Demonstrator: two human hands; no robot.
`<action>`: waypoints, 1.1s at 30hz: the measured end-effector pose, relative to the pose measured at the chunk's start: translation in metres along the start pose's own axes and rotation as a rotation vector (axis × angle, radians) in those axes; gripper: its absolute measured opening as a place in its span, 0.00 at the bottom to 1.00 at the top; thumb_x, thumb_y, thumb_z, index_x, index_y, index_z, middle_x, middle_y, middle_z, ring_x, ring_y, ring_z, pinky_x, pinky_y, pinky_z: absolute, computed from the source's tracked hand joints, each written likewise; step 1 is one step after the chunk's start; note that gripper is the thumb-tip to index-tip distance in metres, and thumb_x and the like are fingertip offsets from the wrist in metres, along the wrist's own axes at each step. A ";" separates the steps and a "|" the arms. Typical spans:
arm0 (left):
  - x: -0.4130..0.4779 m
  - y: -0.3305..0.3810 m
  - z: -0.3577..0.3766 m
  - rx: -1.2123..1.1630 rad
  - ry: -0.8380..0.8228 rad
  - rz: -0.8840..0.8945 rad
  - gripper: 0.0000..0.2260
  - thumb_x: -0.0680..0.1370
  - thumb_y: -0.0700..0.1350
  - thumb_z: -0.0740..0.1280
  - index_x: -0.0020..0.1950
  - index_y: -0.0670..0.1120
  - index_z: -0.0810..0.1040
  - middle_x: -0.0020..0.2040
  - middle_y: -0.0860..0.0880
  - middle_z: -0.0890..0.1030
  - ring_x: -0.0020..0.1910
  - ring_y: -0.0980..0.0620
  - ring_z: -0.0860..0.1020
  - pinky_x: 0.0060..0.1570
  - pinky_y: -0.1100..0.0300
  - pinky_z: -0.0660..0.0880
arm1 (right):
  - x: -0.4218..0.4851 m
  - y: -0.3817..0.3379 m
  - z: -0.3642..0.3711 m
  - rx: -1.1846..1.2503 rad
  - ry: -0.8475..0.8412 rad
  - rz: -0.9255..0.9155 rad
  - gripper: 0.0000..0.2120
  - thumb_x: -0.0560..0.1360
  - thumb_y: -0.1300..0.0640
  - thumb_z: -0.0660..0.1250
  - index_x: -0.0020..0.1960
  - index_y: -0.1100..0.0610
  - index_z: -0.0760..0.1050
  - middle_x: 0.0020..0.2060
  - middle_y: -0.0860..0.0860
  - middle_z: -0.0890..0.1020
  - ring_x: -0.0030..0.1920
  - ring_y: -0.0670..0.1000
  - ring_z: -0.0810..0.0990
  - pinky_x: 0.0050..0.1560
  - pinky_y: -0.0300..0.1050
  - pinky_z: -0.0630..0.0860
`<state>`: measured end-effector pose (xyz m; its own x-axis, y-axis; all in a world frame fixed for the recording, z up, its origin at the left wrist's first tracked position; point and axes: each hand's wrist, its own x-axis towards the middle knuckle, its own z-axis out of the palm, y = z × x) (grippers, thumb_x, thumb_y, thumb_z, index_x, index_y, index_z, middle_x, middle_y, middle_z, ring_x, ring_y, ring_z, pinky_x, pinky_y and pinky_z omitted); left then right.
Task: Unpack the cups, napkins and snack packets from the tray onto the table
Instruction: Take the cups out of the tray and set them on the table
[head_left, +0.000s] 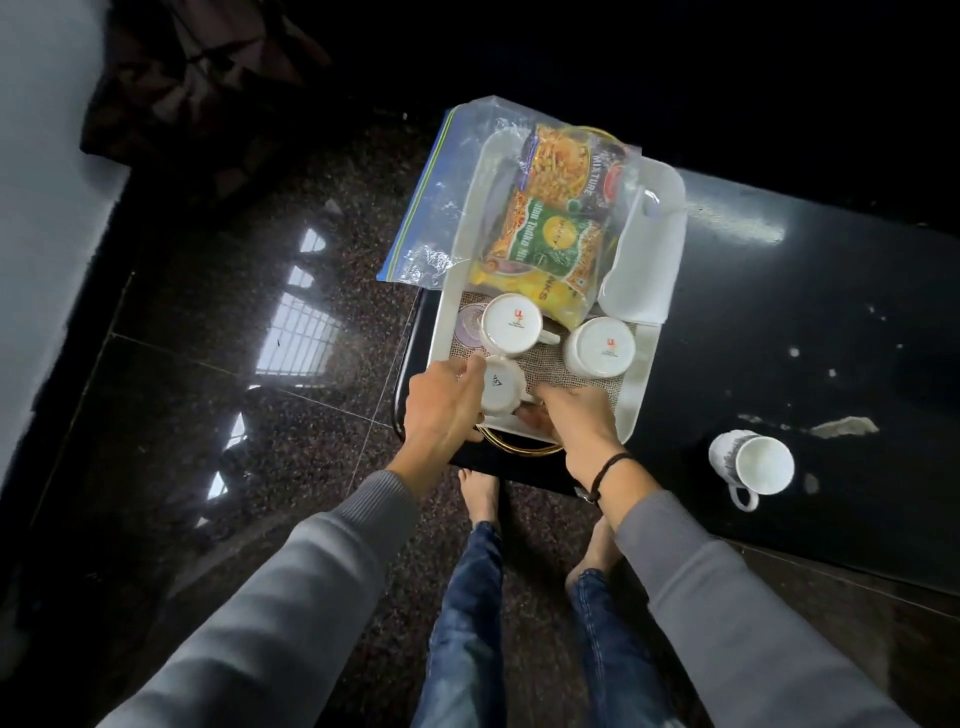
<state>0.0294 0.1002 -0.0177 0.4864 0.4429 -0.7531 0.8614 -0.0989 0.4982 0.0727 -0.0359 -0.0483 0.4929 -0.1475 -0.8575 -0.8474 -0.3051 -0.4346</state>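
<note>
A white tray (641, 382) rests on the left end of a black table (779, 332). Three white cups stand upside down in it: one at the back left (511, 322), one at the right (602, 345), and a near one (501, 387). My left hand (441, 405) and my right hand (576, 421) both grip the near cup from either side. Behind the cups, a clear zip bag (441, 208) holds several snack packets (550, 234). White napkins (644, 260) lie at the tray's right side. A fourth white cup (753, 465) stands upright on the table to the right.
A woven mat (561, 369) lines the tray under the cups. The table's glossy top stretches right of the tray. Its near-left corner lies just under my hands. My bare feet and jeans (478, 597) are on the speckled floor below.
</note>
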 end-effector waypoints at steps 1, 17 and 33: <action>-0.001 -0.001 -0.001 -0.032 0.000 -0.015 0.14 0.82 0.55 0.61 0.44 0.50 0.80 0.43 0.46 0.82 0.37 0.45 0.87 0.36 0.46 0.85 | -0.002 0.000 -0.001 0.054 -0.008 0.015 0.07 0.74 0.65 0.71 0.38 0.65 0.82 0.36 0.59 0.87 0.41 0.58 0.88 0.54 0.57 0.84; -0.099 0.033 0.068 -0.005 -0.219 0.144 0.33 0.66 0.70 0.73 0.48 0.39 0.85 0.41 0.43 0.84 0.41 0.52 0.80 0.49 0.45 0.80 | -0.052 0.024 -0.160 0.209 -0.019 -0.241 0.05 0.75 0.58 0.76 0.50 0.56 0.85 0.39 0.51 0.89 0.40 0.46 0.88 0.40 0.34 0.81; -0.138 0.108 0.335 0.598 -0.515 0.690 0.38 0.64 0.42 0.82 0.72 0.50 0.73 0.64 0.50 0.81 0.64 0.46 0.74 0.64 0.55 0.71 | -0.006 0.120 -0.412 0.125 -0.089 -0.327 0.08 0.75 0.52 0.76 0.48 0.56 0.87 0.43 0.51 0.89 0.50 0.48 0.88 0.55 0.40 0.80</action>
<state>0.1045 -0.2700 -0.0035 0.7821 -0.2959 -0.5484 0.2373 -0.6723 0.7012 0.0497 -0.4589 0.0185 0.7272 0.0230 -0.6860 -0.6683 -0.2044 -0.7153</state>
